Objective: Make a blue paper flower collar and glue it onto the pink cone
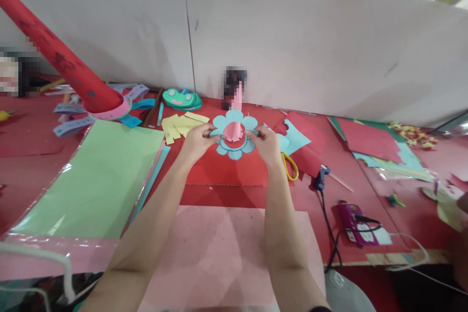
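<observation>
A light-blue paper flower ring [234, 116] with rounded, dark-outlined petals is held up in the middle of the head view. My left hand [199, 140] pinches its left edge between thumb and fingers. On the opposite edge, my right hand [268, 142] grips the petals in the same way. Through the round hole shows a pink paper cone [237, 100] with cut tabs at its base; whether the cone touches the ring I cannot tell. Red sheet [226, 173] lies below the flower. Yellow scissors handles [291, 166] poke out beside my right wrist.
A bagged stack of green paper [91, 175] lies left, below a red cone [78, 70]. Yellow strips [179, 126] and green frog cutouts [183, 100] sit behind. To the right are a blue paper offcut [297, 137], a corded dark-blue tool [321, 178] and a purple box [354, 222].
</observation>
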Demonstrator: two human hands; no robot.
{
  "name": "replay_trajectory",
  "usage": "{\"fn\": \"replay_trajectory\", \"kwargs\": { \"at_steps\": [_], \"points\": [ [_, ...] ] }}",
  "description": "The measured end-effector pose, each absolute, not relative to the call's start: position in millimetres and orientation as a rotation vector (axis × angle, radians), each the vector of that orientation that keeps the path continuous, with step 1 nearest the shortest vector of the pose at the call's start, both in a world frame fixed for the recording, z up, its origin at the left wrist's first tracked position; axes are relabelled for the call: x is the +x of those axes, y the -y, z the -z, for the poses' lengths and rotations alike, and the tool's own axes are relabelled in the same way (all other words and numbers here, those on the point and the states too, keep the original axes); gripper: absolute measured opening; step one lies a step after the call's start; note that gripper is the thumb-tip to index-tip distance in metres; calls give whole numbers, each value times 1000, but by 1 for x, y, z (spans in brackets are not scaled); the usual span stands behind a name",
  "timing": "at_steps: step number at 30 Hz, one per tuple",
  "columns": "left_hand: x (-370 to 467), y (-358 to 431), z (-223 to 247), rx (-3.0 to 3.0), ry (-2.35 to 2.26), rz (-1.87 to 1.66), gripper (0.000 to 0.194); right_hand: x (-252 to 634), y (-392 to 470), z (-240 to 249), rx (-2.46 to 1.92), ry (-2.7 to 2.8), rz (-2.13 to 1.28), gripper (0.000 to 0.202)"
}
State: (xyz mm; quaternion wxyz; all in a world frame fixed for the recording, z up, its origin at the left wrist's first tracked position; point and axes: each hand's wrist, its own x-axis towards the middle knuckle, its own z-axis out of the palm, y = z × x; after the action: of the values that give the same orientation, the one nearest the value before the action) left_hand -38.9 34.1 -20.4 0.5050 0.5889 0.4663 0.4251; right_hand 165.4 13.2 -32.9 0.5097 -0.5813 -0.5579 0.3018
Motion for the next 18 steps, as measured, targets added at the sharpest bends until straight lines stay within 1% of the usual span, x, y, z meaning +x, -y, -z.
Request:
{"fn": "replay_trajectory", "kwargs": {
  "at_steps": [9, 14, 16, 18],
  "points": [
    [-40, -37, 26, 1404, -1122, -1071, 41, 165, -12, 31, -1434, 1358, -736, 30],
    [-40, -38, 24, 1371, -1182, -1117, 34, 165, -13, 31, -1463, 1311, -694, 30],
    [-40, -39, 24, 1340, -1179, -1115, 33, 165, -13, 31, -1461, 1260, -731, 31],
    [-41, -40, 24, 1312, -1177, -1113, 37, 167, -13, 33, -1442, 1213, -802, 32]
  ]
}}
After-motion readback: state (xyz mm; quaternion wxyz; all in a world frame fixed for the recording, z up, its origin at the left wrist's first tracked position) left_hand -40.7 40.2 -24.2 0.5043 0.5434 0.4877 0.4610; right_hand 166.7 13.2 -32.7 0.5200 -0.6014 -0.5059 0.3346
